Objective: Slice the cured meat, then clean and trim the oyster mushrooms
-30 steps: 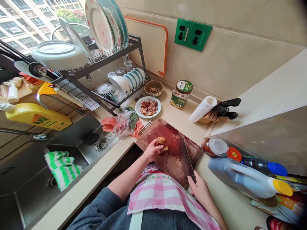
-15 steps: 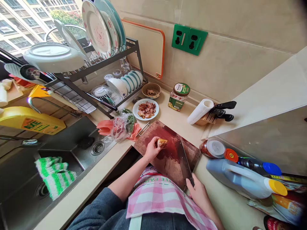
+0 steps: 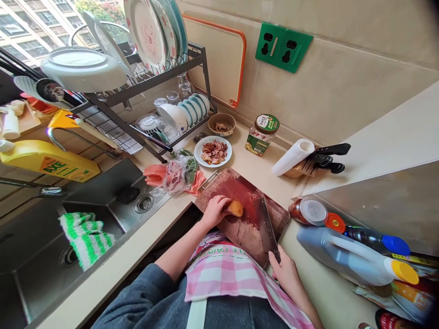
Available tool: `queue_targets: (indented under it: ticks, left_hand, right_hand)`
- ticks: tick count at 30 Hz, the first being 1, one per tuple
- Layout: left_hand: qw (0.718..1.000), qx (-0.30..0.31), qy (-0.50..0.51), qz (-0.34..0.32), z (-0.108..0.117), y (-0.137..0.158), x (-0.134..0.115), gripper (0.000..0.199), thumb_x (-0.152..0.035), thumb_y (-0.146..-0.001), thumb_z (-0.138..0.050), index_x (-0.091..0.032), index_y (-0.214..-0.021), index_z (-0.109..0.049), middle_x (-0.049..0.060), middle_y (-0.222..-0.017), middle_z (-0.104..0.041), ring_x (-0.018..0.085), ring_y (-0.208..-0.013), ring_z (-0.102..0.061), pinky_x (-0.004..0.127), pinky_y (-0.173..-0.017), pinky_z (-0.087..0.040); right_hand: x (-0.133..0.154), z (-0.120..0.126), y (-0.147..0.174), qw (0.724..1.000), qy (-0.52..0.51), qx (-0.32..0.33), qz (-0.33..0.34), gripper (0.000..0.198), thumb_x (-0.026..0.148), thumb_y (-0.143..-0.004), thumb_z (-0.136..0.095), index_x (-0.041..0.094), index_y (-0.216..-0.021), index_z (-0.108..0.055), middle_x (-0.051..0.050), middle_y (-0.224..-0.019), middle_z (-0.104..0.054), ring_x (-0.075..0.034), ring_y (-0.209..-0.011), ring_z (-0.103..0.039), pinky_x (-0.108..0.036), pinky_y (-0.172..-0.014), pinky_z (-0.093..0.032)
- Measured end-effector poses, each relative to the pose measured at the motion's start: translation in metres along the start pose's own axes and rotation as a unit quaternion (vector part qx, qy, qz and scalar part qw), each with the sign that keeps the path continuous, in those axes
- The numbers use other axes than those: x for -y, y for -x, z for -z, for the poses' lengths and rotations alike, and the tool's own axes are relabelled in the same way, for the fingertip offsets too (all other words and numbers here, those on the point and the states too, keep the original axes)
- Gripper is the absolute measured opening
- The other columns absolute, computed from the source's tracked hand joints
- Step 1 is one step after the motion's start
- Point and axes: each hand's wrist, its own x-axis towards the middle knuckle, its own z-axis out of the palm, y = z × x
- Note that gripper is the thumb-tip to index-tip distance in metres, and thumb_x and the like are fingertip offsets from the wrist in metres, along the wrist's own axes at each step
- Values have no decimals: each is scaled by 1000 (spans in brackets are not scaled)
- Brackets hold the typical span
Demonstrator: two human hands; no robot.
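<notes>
On the wet, reddish wooden cutting board [image 3: 247, 237], my left hand [image 3: 215, 211] is closed around a chunk of meat [image 3: 235, 208] with a yellowish-brown outer side. The fingers cover its left end. My right hand [image 3: 285, 269] grips the black handle of a cleaver [image 3: 268, 228]. The broad dark blade stands over the right part of the board, apart from the meat. Beyond the board's far left corner is a white plate [image 3: 196, 153] with sliced reddish-brown meat [image 3: 214, 151] on it.
Left of the board lie pink gloves [image 3: 154, 174] and a plastic bag [image 3: 175, 177], beside the sink [image 3: 116, 219]. A dish rack [image 3: 206, 68] stands behind. Along the right are a knife block [image 3: 302, 170], jars and a large bottle [image 3: 343, 246]. A small brown basket [image 3: 222, 124] sits by the wall.
My left hand has turned the chunk of meat, so its smooth yellowish side now shows. The cleaver stays at the board's right side in my right hand. The whole view has shifted slightly.
</notes>
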Motion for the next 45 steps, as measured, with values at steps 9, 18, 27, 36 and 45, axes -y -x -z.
queue_targets:
  ticks: [9,18,27,36,45]
  left_hand:
    - [999,-11,-14,29,-1,-2,14,18,-20,-79,-58,-22,-97,-62,4,-91,-62,19,-87,-54,34,-81,-42]
    - [993,-35,105,47,-2,1,4,28,-17,-78,-59,-23,-105,-59,4,-99,-56,16,-91,-56,29,-82,-47]
    - [998,30,46,22,2,-13,5,49,-18,-70,-67,-23,-117,-54,7,-113,-55,22,-104,-51,36,-91,-42]
    - [997,66,6,32,4,-17,-6,26,-41,-74,-63,-19,-88,-61,3,-78,-61,18,-75,-57,31,-73,-45]
    - [988,97,35,-114,6,-34,-11,56,-20,-60,-71,-20,-112,-50,9,-111,-58,26,-106,-50,41,-93,-37]
  right_hand:
    - [-7,-3,-4,998,-43,52,-16,38,46,-78,-36,17,-97,-51,6,-46,-46,-12,-34,-46,-23,-41,-37]
    - [-6,-3,-2,997,-48,54,-25,41,48,-77,-37,17,-100,-51,8,-42,-41,-13,-34,-45,-23,-40,-36]
    - [-13,-5,-6,997,-60,51,-20,34,46,-77,-39,19,-94,-49,8,-46,-42,-12,-34,-46,-23,-39,-36]
    - [-11,-4,-4,995,-88,37,-26,29,46,-77,-40,21,-90,-48,7,-45,-44,-15,-34,-46,-26,-39,-37]
    - [-1,2,-1,997,-57,44,-29,31,44,-78,-37,20,-92,-51,5,-39,-45,-18,-36,-49,-27,-43,-39]
